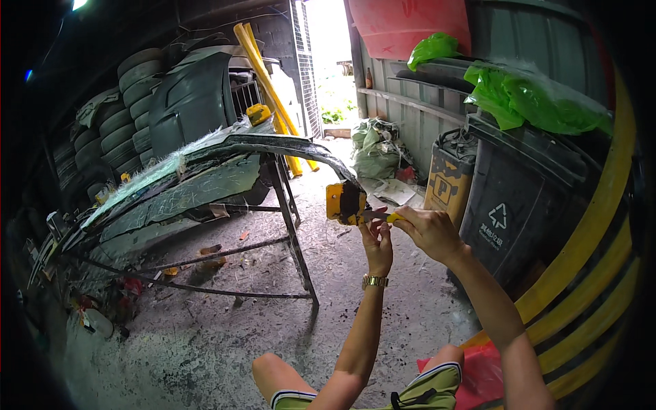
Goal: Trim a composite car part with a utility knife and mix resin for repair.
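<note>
Head view: right hand (434, 234) grips a yellow tool (394, 218); left hand (377, 251), hold indeterminable, is at its tip (uncomfortably close), beneath the yellow-and-black piece (336, 202) ahead. Slippage could injure fingers.

My left hand (378, 247) is raised just beside my right hand (433, 234), whose fingers (412, 220) curl inward; both arms (361, 328) stretch forward, and my knees (272, 371) are bent.
</note>
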Available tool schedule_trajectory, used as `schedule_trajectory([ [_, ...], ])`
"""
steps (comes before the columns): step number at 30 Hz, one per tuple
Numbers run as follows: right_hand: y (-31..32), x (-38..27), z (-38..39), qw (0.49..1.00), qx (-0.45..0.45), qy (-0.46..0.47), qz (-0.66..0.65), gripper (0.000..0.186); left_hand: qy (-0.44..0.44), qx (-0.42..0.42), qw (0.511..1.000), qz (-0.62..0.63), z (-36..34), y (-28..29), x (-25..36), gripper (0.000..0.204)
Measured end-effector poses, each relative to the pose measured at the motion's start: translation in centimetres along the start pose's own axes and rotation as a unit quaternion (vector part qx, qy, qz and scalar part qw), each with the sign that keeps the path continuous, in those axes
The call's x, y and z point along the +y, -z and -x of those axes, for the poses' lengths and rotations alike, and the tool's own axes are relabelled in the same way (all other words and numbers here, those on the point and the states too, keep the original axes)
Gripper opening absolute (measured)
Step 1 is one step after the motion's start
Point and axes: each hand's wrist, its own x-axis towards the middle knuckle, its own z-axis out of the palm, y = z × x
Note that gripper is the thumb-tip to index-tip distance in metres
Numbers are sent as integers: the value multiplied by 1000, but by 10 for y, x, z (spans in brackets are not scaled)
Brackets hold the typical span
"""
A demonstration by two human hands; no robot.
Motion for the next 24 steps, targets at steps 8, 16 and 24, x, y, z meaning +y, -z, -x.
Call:
schedule_trajectory([
  [8, -26, -1, -3, 970, -28, -85, -228, 21, -1, -60, 998, -7, 0, 9, 1, 54],
  [16, -15, 3, -2, 998, 59, 31, -2, 23, -1, -84, 996, 1, -3, 24, -5, 56],
  [24, -26, -14, 1, 974, -71, -114, -184, 22, 16, -127, 992, 13, -5, 30, 0, 59],
])
